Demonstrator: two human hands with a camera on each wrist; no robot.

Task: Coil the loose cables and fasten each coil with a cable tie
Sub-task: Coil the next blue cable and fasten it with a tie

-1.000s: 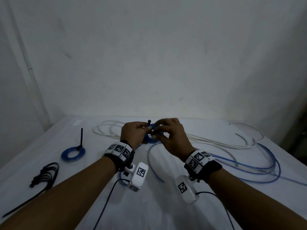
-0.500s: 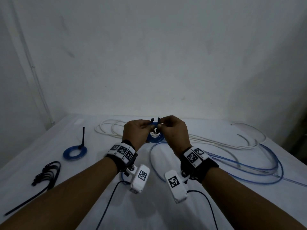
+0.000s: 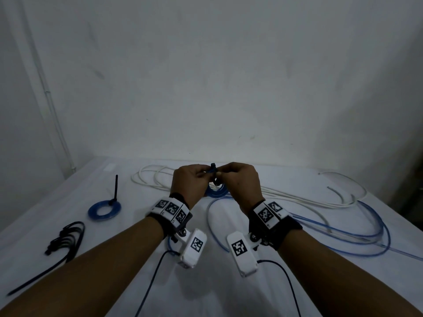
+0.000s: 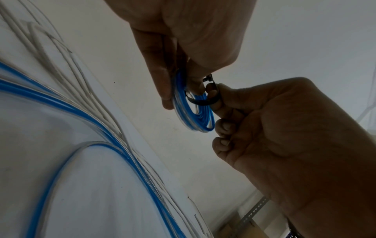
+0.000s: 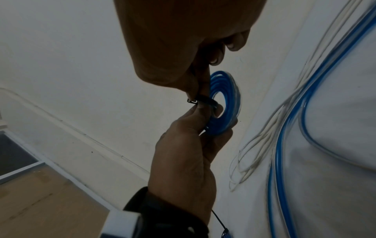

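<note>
A small blue cable coil (image 3: 216, 192) hangs in the air between my two hands above the white table (image 3: 128, 266). My left hand (image 3: 201, 177) grips the coil's (image 4: 195, 116) upper rim between thumb and fingers. A black cable tie (image 4: 200, 102) is looped round that rim, and its head (image 5: 192, 101) sticks out beside my left thumb. My right hand (image 3: 223, 176) pinches the tie (image 3: 213, 167) at the top of the coil (image 5: 225, 96). The blue cable's loose tail (image 3: 212, 216) runs down from the coil to the table.
A tied blue coil (image 3: 104, 210) with an upright black tie tail lies at the left. A bundle of black cable ties (image 3: 66, 239) sits nearer the left edge. Loose white cable (image 3: 297, 197) and loose blue cable (image 3: 366, 239) sprawl over the right half. A wall stands close behind.
Both hands have lifted the coil a little and drawn closer together. The tie's two ends, apart before, now meet at the top of the coil. My right wrist has rolled inward.
</note>
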